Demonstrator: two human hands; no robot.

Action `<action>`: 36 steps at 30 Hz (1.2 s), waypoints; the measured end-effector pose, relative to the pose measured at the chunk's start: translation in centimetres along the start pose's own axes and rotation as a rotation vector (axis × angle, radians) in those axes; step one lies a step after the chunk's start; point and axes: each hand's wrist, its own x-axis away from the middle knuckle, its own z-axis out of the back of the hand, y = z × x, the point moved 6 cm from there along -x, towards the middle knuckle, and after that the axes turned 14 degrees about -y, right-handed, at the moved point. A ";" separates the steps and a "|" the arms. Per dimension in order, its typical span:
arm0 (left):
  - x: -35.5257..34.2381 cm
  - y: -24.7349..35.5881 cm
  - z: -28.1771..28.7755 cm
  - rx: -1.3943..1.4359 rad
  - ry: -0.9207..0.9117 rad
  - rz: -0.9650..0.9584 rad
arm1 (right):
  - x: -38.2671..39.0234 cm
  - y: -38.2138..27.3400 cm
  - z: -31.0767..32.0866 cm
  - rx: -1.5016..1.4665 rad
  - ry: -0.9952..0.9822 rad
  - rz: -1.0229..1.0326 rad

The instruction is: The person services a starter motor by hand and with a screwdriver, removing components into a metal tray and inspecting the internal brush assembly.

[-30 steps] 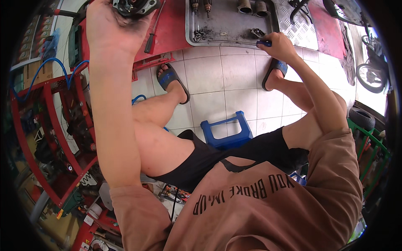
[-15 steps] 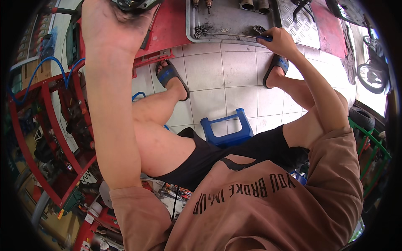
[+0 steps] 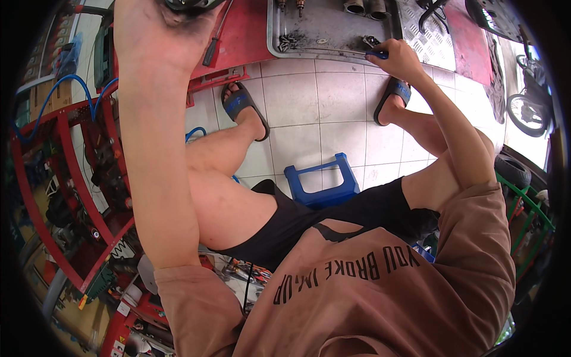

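My left hand is raised large at the upper left, its palm smudged with black grease. It holds a dark metal-and-black part, mostly cut off by the top edge, as are the fingers. My right hand is closed round the dark blue handle of a screwdriver at the near edge of a grey metal tray. Its thin shaft points left along the tray. Small bolts lie in the tray's near left corner, and a small dark metal piece sits beside my right hand.
A black-handled screwdriver lies on the red bench. Two metal cylinders rest in the tray's far part. Below are a blue stool and white floor tiles. A red rack stands left; a tire lies right.
My left hand has shifted slightly left, leaving more of the black-handled screwdriver in view. My right hand stays nearly in place, still on its screwdriver.
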 end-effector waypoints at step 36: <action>-0.9 -0.6 -0.8 -0.105 -0.124 0.038 | 1.3 3.1 2.8 -0.123 0.055 0.014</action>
